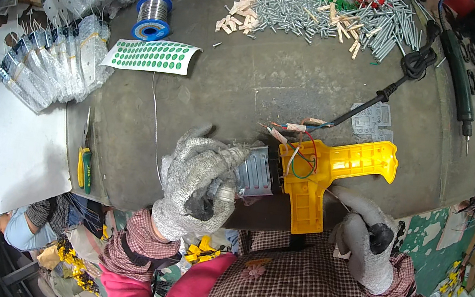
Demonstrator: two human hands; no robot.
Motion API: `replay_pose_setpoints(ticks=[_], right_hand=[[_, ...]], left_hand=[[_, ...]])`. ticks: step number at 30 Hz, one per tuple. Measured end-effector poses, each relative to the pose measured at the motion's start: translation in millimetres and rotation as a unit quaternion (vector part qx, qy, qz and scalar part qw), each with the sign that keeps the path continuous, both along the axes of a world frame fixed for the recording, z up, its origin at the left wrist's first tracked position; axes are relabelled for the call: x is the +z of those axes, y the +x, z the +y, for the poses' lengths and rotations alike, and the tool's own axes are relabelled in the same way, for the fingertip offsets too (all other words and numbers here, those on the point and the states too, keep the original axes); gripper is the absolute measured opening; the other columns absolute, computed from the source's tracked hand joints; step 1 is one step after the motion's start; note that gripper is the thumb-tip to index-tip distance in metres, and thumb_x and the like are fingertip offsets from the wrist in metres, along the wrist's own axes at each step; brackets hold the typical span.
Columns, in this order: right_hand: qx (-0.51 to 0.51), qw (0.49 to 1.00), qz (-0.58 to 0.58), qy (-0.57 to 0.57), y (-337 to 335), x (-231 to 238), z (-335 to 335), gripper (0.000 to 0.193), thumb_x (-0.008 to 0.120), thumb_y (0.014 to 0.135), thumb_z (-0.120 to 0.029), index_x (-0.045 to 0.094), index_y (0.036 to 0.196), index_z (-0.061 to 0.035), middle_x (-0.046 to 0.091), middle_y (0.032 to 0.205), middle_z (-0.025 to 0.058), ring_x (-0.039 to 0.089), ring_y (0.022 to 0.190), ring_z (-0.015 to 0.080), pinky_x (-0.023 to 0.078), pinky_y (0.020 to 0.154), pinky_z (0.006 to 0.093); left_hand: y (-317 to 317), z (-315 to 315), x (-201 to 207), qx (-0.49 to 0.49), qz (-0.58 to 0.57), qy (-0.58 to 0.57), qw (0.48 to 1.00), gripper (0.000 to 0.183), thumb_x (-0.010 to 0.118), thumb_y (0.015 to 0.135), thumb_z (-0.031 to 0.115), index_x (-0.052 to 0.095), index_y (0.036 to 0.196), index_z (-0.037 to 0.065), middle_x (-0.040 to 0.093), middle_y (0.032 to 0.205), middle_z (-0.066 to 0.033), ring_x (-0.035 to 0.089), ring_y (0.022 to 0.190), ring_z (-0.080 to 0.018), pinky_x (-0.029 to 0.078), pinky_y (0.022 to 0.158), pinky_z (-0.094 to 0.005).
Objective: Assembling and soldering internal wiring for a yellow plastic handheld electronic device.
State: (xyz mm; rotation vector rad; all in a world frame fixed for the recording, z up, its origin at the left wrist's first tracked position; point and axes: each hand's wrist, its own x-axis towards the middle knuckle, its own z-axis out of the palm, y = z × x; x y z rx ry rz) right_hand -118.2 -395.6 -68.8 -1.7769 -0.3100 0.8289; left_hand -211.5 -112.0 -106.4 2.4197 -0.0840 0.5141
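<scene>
While gripped, yellow tool (318, 178) spans both hands.

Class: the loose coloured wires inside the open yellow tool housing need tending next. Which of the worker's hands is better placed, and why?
Right hand: it rests beside the yellow housing, near the wires. The left hand is busy gripping the metal motor end.

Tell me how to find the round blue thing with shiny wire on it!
Start at the grey table and look to its far left corner. Just above the white sheet of green dot stickers sits the blue spool of silver wire. It is the only round blue thing there.
</scene>
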Motion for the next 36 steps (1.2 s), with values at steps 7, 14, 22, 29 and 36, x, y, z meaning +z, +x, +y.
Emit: replay_pose_setpoints(ticks=[7,14,22,29,36], right_hand=[[-0.05,0.985,0.137,0.09,-2.7,-8.9,0.7,0.039,0.043,0.097,0.001,0.057,0.133,-0.0036,0.062,0.081,0.0071,0.053,0.057,0.0077,0.044,0.051,0.0224],[-0.023,0.993,0.093,0.069,-1.5,-7.1,-1.2,0.039,0.041,0.098,-0.001,0.054,0.135,-0.0024,0.057,0.075,0.0056,0.051,0.056,0.008,0.042,0.051,0.023],[-0.084,0.958,0.248,0.117,6.8,-2.0,3.8,0.039,0.04,0.098,-0.005,0.053,0.135,-0.0005,0.053,0.072,0.0037,0.049,0.054,0.0092,0.045,0.053,0.0255],[-0.055,0.974,0.205,0.081,0.8,-1.0,5.2,0.04,0.04,0.099,-0.007,0.05,0.137,0.0019,0.052,0.069,0.0043,0.049,0.052,0.01,0.044,0.052,0.0237],[-0.038,0.968,0.232,0.091,7.3,-2.4,6.8,0.04,0.041,0.098,-0.005,0.054,0.135,0.0007,0.053,0.071,0.0031,0.047,0.049,0.0106,0.043,0.049,0.0233]], left_hand=[[-2.6,1.8,3.2,-0.011,0.049,0.008,0.999,0.055,0.065,0.063,0.01,0.07,0.118,0.007,0.068,0.102,-0.0082,0.061,0.095,-0.0293,0.043,0.103,-0.0543],[-2.0,-1.1,2.9,0.007,0.02,0.006,1.0,0.049,0.064,0.068,0.011,0.07,0.116,0.007,0.068,0.101,-0.0084,0.06,0.095,-0.0292,0.043,0.103,-0.0543],[-1.5,-2.5,0.6,0.025,0.011,-0.001,1.0,0.045,0.065,0.071,0.013,0.071,0.114,0.006,0.069,0.098,-0.0085,0.061,0.092,-0.0297,0.046,0.1,-0.0547],[-1.4,-0.5,3.4,0.005,0.031,0.021,0.999,0.046,0.065,0.07,0.016,0.071,0.114,0.006,0.069,0.1,-0.0076,0.061,0.092,-0.0291,0.044,0.102,-0.0542],[-1.3,-0.5,3.2,0.007,0.03,0.02,0.999,0.049,0.066,0.065,0.011,0.071,0.114,0.007,0.068,0.098,-0.0083,0.062,0.095,-0.0302,0.044,0.103,-0.054]])
